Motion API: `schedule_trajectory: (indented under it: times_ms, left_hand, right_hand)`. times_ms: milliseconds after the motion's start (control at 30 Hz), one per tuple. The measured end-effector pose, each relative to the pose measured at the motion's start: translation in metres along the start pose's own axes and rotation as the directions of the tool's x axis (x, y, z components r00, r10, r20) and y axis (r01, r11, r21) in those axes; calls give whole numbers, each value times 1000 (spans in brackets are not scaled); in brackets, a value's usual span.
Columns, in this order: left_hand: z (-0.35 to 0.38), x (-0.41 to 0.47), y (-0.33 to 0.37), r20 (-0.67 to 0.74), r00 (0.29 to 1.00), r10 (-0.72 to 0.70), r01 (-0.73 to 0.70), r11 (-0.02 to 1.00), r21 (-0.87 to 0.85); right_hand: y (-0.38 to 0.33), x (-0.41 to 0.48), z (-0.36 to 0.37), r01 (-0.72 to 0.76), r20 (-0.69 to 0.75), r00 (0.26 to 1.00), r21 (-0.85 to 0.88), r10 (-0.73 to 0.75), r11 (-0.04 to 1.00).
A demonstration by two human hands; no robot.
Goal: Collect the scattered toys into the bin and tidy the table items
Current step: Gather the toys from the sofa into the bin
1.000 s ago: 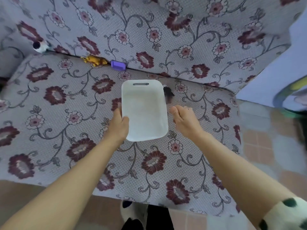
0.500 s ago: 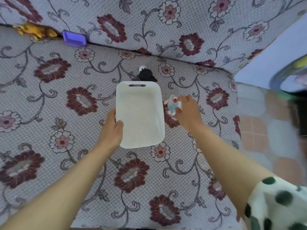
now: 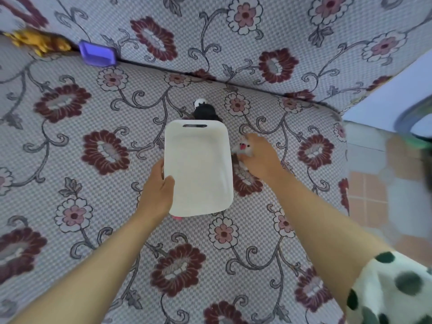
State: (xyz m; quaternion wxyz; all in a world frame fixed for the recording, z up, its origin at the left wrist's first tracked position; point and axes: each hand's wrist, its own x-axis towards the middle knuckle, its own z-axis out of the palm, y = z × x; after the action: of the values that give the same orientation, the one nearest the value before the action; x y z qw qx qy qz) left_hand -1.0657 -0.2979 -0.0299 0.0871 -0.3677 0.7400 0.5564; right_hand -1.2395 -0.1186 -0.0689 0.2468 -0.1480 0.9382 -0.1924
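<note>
Our left hand [image 3: 157,195] grips the near left rim of the white bin [image 3: 198,169], whose long axis runs away from us on the sofa seat [image 3: 93,230]. Our right hand [image 3: 261,160] curls round the small white plush toy [image 3: 242,148] just beside the bin's right rim; the drop, we judge, lies leftward.

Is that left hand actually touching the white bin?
Touching. The head view shows the left hand holding the white bin at its near-left corner, thumb hooked over the rim. The right hand holds a small white toy beside it.
</note>
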Motion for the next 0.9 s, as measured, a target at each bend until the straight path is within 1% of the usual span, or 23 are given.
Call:
schedule_trajectory:
  times_ms: [67,100,167,233,267,300,333,400,467,533,600,633,733,767,833,900]
  left_hand:
    - [-4,-2,4,-5,1000,-2,2,1000,2]
    - [-6,-3,6,-6,1000,-3,3,1000,7]
    - [-10,-4,11,-9,1000,-8,8,1000,14]
    - [-14,-7,20,-14,1000,-8,8,1000,7]
    - [-15,-9,24,-16,1000,-3,3,1000,6]
    - [-16,-11,29,-16,1000,6,-6,1000,7]
    - [-17,-13,32,-16,1000,15,-15,1000,8]
    - [-19,-16,36,-13,1000,28,-28,1000,13]
    - [-23,-20,37,-17,999,36,-36,999,18]
    - [-26,-24,36,-22,999,45,-45,999,-5]
    - [-31,-28,36,-32,998,53,-54,998,-33]
    - [-34,-31,35,-40,998,57,-59,997,-43]
    - [-40,-35,30,-61,997,52,-55,997,-59]
    - [-44,-36,26,-74,996,44,-49,997,-66]
    - [-51,-38,20,-92,995,34,-41,996,-82]
    - [-57,-39,16,-108,994,32,-42,995,-93]
  right_hand:
    - [-4,-2,-16,13,-123,992,49,-7,999]
    - [-10,-5,-27,25,-195,981,102,-5,994]
    - [-30,-16,-51,98,-322,947,234,-18,967]
    - [-58,-31,-72,203,-356,933,383,-59,901]
    - [-72,-39,-78,257,-356,929,429,-99,866]
    - [-84,-44,-79,302,-358,922,430,-146,851]
    - [-93,-48,-78,339,-350,915,396,-200,853]
    - [-102,-49,-68,386,-302,904,271,-303,882]
    - [-109,-47,-56,405,-232,901,147,-366,903]
    - [-110,-45,-43,406,-217,888,-40,-405,913]
    - [-111,-43,-33,386,-234,865,-258,-444,886]
    - [-113,-43,-28,364,-245,859,-322,-449,874]
    - [-120,-39,-22,319,-301,843,-387,-445,865]
    - [-125,-38,-20,316,-299,842,-400,-448,860]
    - [-136,-37,-17,332,-263,846,-420,-464,845]
    - [-144,-37,-16,360,-212,858,-401,-468,842]
